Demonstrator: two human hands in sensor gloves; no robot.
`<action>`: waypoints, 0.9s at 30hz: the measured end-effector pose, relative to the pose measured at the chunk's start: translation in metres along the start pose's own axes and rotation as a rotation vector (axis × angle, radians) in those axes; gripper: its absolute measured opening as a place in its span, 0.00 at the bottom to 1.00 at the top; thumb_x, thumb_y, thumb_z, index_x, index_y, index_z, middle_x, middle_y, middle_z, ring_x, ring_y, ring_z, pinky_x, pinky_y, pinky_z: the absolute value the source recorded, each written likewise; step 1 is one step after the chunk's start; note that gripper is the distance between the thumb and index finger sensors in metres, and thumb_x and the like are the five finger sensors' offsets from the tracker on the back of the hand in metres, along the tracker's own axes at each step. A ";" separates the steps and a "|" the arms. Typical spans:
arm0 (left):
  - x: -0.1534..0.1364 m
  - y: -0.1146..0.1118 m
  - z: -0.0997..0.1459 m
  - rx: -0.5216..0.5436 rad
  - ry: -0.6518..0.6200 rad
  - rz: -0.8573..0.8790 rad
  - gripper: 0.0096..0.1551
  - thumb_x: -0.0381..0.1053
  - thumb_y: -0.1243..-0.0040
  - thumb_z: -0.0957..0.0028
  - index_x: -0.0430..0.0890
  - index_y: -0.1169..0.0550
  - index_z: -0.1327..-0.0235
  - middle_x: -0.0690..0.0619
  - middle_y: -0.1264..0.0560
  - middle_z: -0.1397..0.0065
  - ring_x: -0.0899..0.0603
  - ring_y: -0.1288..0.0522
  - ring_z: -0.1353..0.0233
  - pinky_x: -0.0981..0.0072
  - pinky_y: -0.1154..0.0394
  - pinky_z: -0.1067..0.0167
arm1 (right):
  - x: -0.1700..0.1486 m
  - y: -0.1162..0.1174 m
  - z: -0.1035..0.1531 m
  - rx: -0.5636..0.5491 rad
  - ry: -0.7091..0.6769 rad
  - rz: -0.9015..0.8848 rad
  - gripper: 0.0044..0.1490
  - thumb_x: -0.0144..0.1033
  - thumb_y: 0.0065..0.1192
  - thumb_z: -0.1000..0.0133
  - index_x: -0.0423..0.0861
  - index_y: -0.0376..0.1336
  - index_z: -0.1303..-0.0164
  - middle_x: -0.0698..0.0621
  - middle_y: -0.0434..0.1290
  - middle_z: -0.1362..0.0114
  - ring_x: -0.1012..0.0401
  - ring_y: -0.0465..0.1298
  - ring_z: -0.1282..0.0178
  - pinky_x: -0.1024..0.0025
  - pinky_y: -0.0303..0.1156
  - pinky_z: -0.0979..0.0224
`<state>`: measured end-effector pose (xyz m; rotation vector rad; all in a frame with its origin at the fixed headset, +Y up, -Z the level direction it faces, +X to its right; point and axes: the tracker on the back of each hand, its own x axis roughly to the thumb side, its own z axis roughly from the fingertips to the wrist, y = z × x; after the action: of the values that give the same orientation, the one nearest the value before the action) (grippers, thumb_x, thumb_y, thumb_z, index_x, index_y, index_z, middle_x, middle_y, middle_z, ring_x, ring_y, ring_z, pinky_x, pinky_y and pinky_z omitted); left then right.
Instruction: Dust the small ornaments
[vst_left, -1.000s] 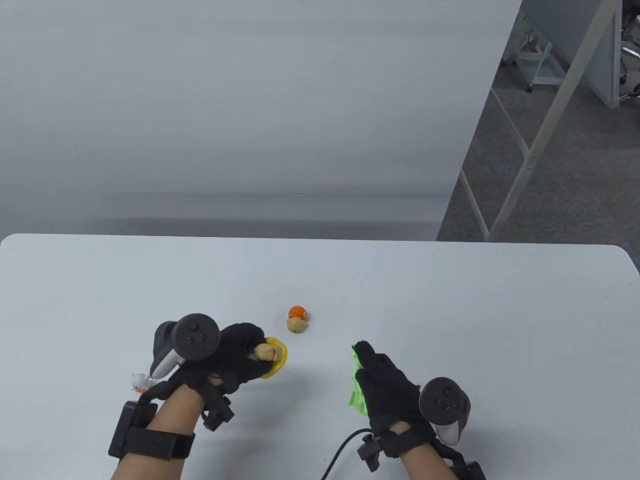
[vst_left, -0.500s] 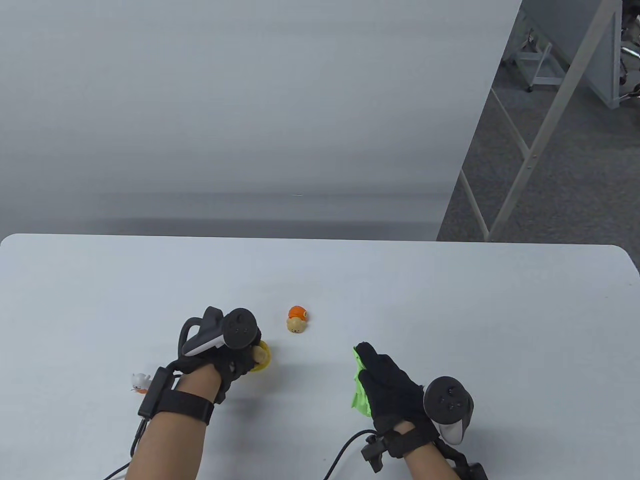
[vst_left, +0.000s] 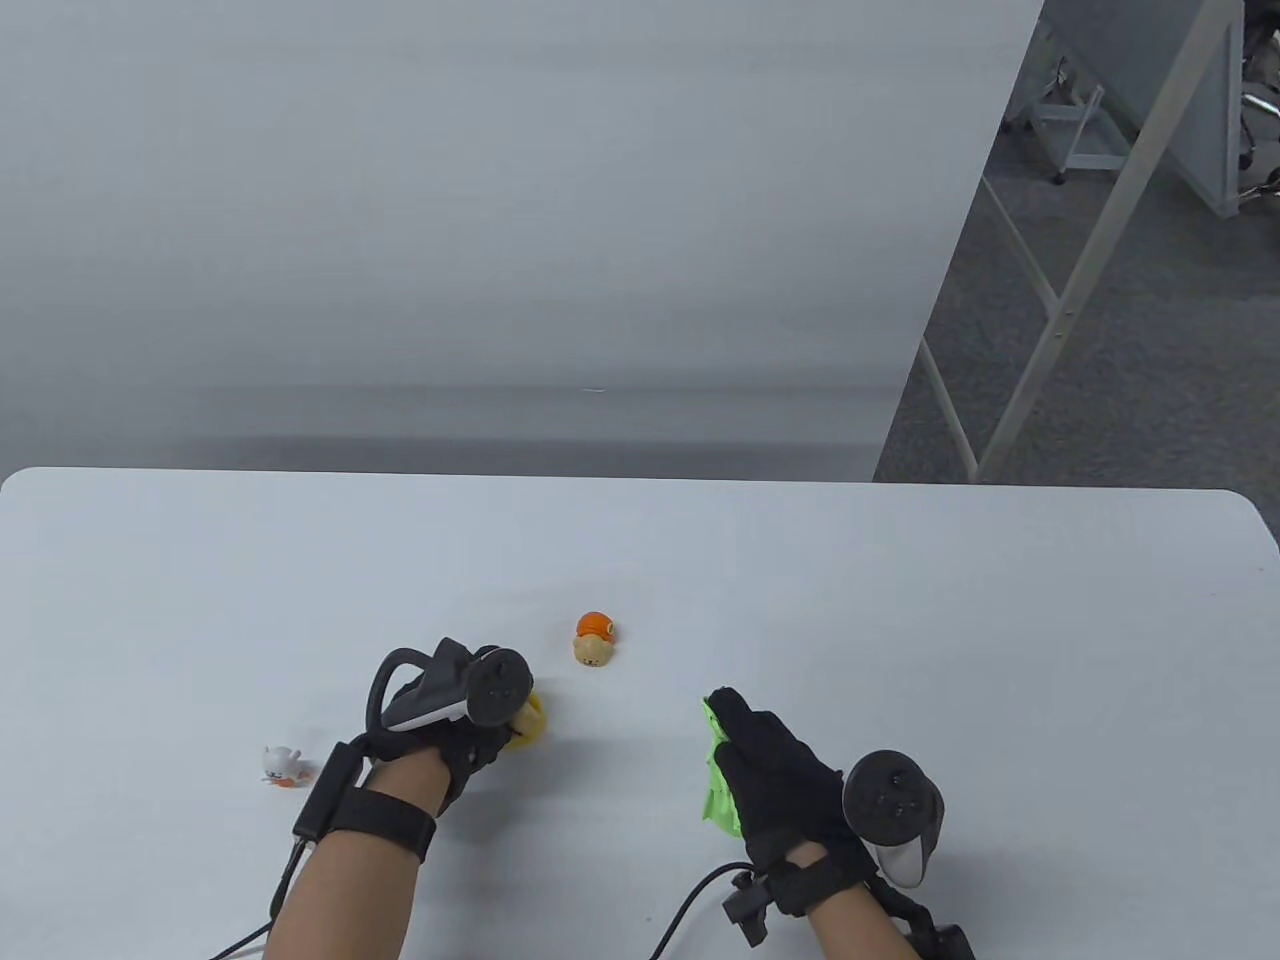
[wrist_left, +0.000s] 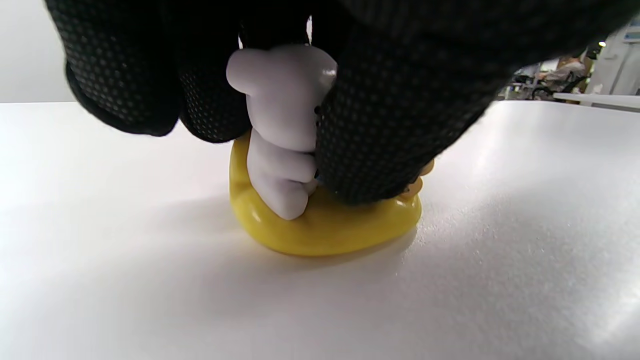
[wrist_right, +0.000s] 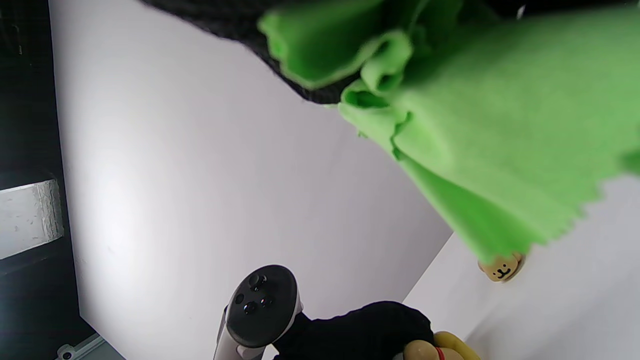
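Note:
My left hand (vst_left: 480, 735) grips a figurine with a yellow base (vst_left: 532, 718) and holds it down on the table (vst_left: 900, 620). In the left wrist view the yellow base (wrist_left: 325, 227) rests on the tabletop with my gloved fingers (wrist_left: 380, 125) around its pale upper part (wrist_left: 280, 125). My right hand (vst_left: 775, 765) holds a green cloth (vst_left: 718, 790) just above the table; the cloth fills the right wrist view (wrist_right: 500, 115). An orange-and-tan ornament (vst_left: 594, 638) sits between the hands, farther back. A small white ornament (vst_left: 280, 765) stands left of my left wrist.
The table's far edge (vst_left: 600, 478) runs in front of a grey wall. Cables (vst_left: 690, 895) trail from both wrists toward the near edge. Metal frame legs (vst_left: 1060, 300) stand on the floor beyond the table's right corner.
My left hand turned over and lowered the yellow-based figurine onto the table, shifting slightly right. My right hand with the cloth stayed nearly still.

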<state>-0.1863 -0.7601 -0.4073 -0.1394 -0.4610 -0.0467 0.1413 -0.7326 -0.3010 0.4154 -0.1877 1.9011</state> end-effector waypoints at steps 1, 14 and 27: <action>0.001 0.000 0.001 0.001 -0.005 -0.004 0.40 0.48 0.15 0.58 0.45 0.24 0.32 0.42 0.28 0.27 0.31 0.19 0.36 0.34 0.18 0.46 | 0.000 0.000 0.000 0.002 0.000 0.001 0.30 0.22 0.65 0.40 0.32 0.63 0.27 0.22 0.74 0.40 0.37 0.80 0.50 0.28 0.75 0.43; -0.029 0.066 0.047 0.075 0.025 0.096 0.47 0.54 0.21 0.52 0.42 0.31 0.22 0.36 0.38 0.18 0.22 0.30 0.25 0.25 0.25 0.38 | 0.000 -0.002 0.001 -0.001 0.008 -0.013 0.30 0.22 0.65 0.40 0.32 0.63 0.27 0.22 0.74 0.40 0.36 0.80 0.50 0.27 0.75 0.42; -0.144 0.071 0.137 0.039 0.254 0.247 0.44 0.52 0.22 0.50 0.40 0.29 0.23 0.34 0.36 0.19 0.20 0.31 0.25 0.25 0.25 0.39 | -0.001 -0.003 0.001 0.006 0.008 -0.010 0.30 0.22 0.65 0.40 0.32 0.63 0.27 0.22 0.74 0.40 0.37 0.80 0.50 0.27 0.75 0.42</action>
<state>-0.3705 -0.6683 -0.3587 -0.1487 -0.1884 0.1850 0.1440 -0.7325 -0.3007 0.4119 -0.1738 1.8940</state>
